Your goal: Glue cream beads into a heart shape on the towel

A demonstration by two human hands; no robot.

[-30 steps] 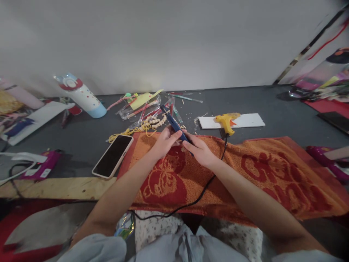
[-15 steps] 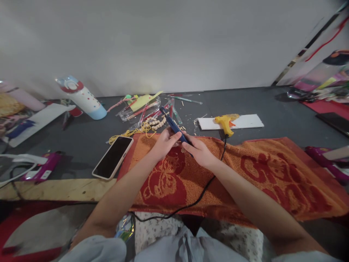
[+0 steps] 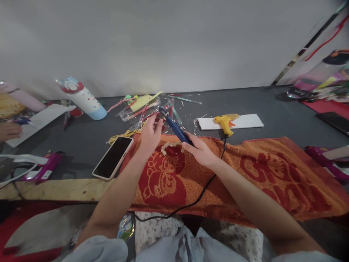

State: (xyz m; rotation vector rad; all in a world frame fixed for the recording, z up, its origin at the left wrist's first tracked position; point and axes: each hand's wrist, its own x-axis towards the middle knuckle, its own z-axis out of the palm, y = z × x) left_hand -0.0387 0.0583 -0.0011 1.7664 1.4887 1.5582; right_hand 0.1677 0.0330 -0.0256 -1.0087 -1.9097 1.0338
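My right hand (image 3: 200,150) rests on the orange and red towel (image 3: 272,174) and grips a blue pen-shaped tool (image 3: 174,127), whose tip points up and to the left. My left hand (image 3: 150,135) is at the towel's far edge, just left of the tool. Its fingers are curled together near the tool's tip, and what they pinch is hidden. A short strand of pale beads (image 3: 170,145) lies on the towel between my hands. A yellow cord (image 3: 121,135) trails left from under my left hand.
A phone (image 3: 112,157) lies face up left of the towel. A yellow glue gun (image 3: 225,123) sits on a white board (image 3: 247,120), its black cord (image 3: 201,193) crossing the towel. A white bottle (image 3: 81,97), plastic packets (image 3: 140,107) and another person's hand (image 3: 8,130) are further left.
My left hand let go of the blue tool and moved up and left to the towel's edge. The bead strand now shows on the towel. Another person's hand appeared at the left.
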